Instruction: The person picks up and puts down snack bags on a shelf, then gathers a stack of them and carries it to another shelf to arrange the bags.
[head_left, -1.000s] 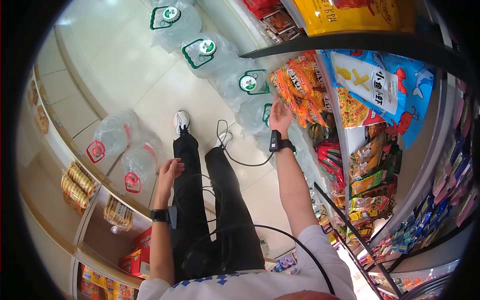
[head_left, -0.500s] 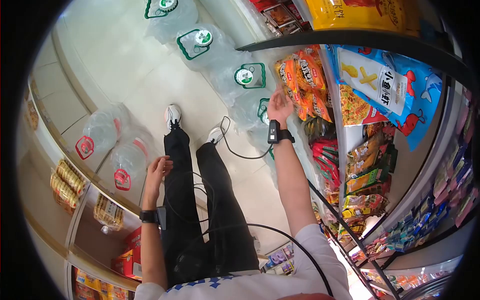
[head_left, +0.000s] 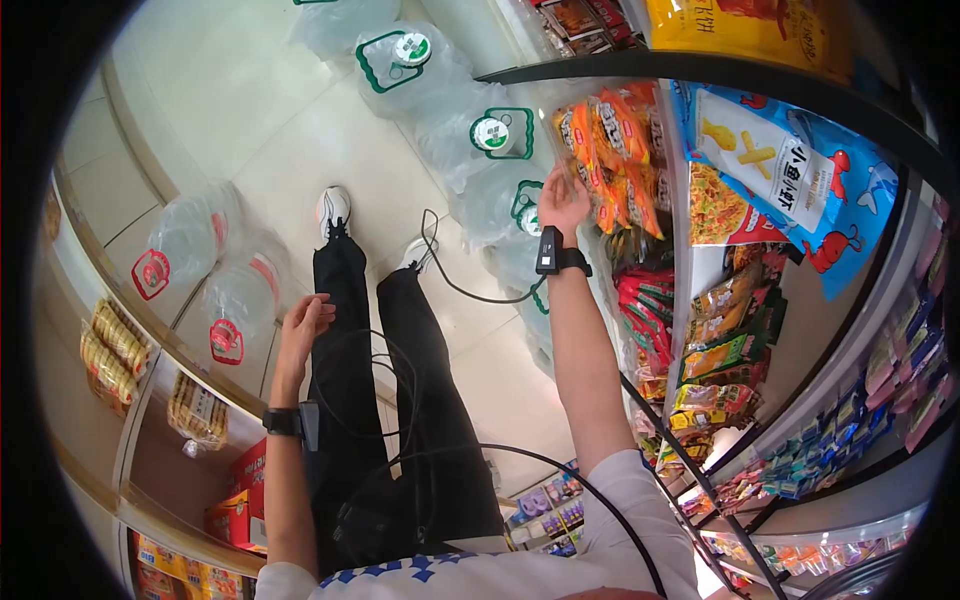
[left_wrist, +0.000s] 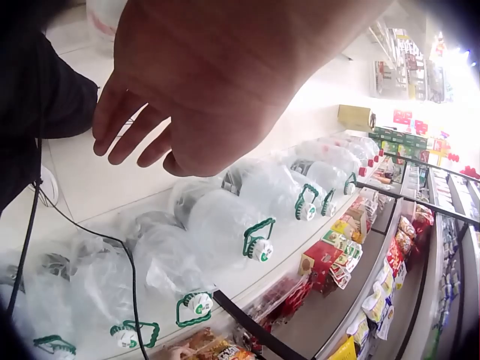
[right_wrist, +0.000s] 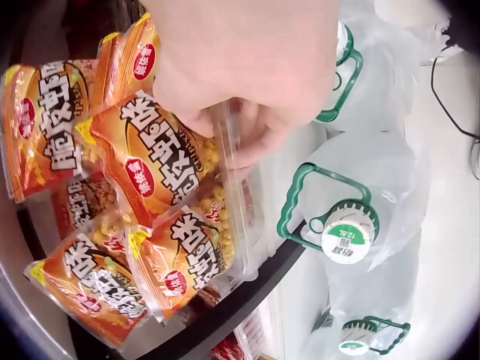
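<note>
right hand: the right hand (head_left: 563, 200) is up at the shelf. Its fingers (right_wrist: 255, 139) are curled together and pinch the clear side seam of an orange snack bag (right_wrist: 169, 161).
bag spot: it sits right under the fingertips, touching them, with the printed front fanning away from the fingers toward the back of the shelf.
neighbours: more orange bags (right_wrist: 82, 292) are packed just past the pinched one, farther from the fingertips and overlapping each other.
shelf lip: the black shelf edge (right_wrist: 225, 315) runs just below the fingers, with the bags leaning over it.
jugs: the bagged water jugs (right_wrist: 349, 225) with green handles stand on the floor near the back of the right hand, out beyond the shelf lip.
left hand: the left hand (head_left: 303, 325) hangs low with its fingers (left_wrist: 124, 135) loose, slightly spread and holding nothing.
left side stuff: the black trouser leg (head_left: 345, 330) is just beside those fingertips, though I can't tell if they actually touch it. A black cable (head_left: 450, 290) loops near the shoes, well apart from both sets of fingers.
</note>
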